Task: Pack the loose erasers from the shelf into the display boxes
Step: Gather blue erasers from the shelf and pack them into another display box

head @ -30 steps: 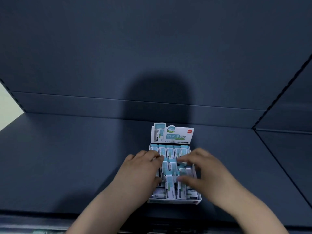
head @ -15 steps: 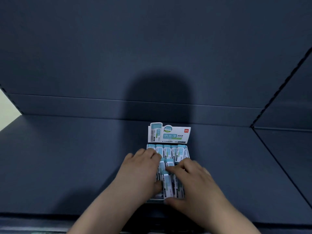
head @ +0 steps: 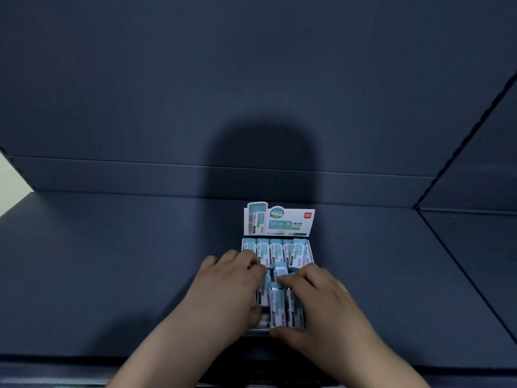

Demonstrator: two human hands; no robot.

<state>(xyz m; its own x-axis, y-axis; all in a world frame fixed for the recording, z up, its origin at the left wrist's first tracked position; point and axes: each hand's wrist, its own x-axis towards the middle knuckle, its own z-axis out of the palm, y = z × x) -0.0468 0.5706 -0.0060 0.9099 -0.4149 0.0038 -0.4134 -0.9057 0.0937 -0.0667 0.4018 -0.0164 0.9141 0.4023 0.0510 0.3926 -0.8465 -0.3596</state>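
Observation:
A white and teal display box (head: 279, 222) stands on the dark shelf (head: 112, 261) with its printed header card upright at the back. Several teal-and-white erasers (head: 275, 249) fill it in rows. My left hand (head: 223, 292) lies over the box's left side, its fingers pressing on the erasers and its thumb against the front row. My right hand (head: 321, 303) covers the front right. Its fingers reach over the far ends of the front-row erasers (head: 278, 306) and its thumb sits at the box's front edge, pinching that row. Both hands hide much of the front rows.
The shelf's back panel (head: 251, 93) rises right behind the box. A neighbouring shelf section (head: 475, 247) joins at an angle on the right. The shelf's front edge (head: 84, 359) runs just below my wrists.
My right hand has slid left and towards me over the front row, its thumb now at the box's front edge. My left hand has stayed on the left side.

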